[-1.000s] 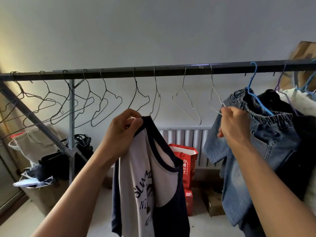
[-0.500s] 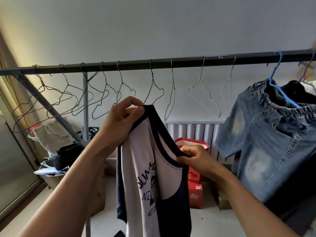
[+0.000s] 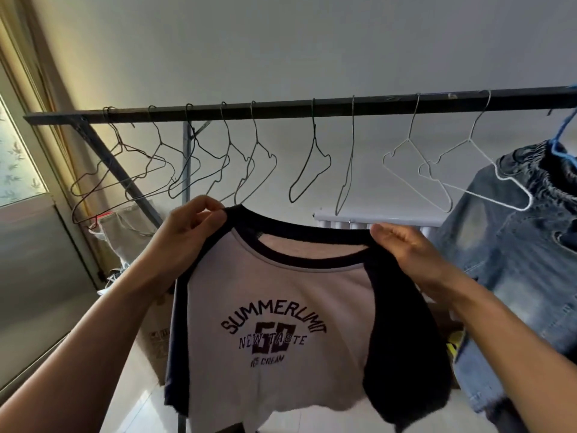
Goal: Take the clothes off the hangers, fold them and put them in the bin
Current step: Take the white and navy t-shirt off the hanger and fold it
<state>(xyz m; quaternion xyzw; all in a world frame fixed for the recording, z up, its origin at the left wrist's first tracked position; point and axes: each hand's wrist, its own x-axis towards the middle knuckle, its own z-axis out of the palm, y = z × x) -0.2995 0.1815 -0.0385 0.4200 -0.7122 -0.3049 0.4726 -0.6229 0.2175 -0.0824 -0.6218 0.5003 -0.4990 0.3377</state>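
At ten o'clock in the view a row of dark wire hangers hangs bare on the rail, so a good share of the unhanging looks done. Just below, the left hand has its grip pinched on the dark shoulder seam of the T-shirt, at the shirt's ten o'clock. The shirt is off any hanger and is held up at the centre of the view, spread wide with its print facing the camera. At its two o'clock the right hand grips the other shoulder the same way. By my reading the fold is about to begin, with no crease made yet. At one o'clock two white hangers are bare too. At three o'clock denim jeans hang from a blue hanger, so at least that piece remains. The bin is out of view, so its contents cannot be told.
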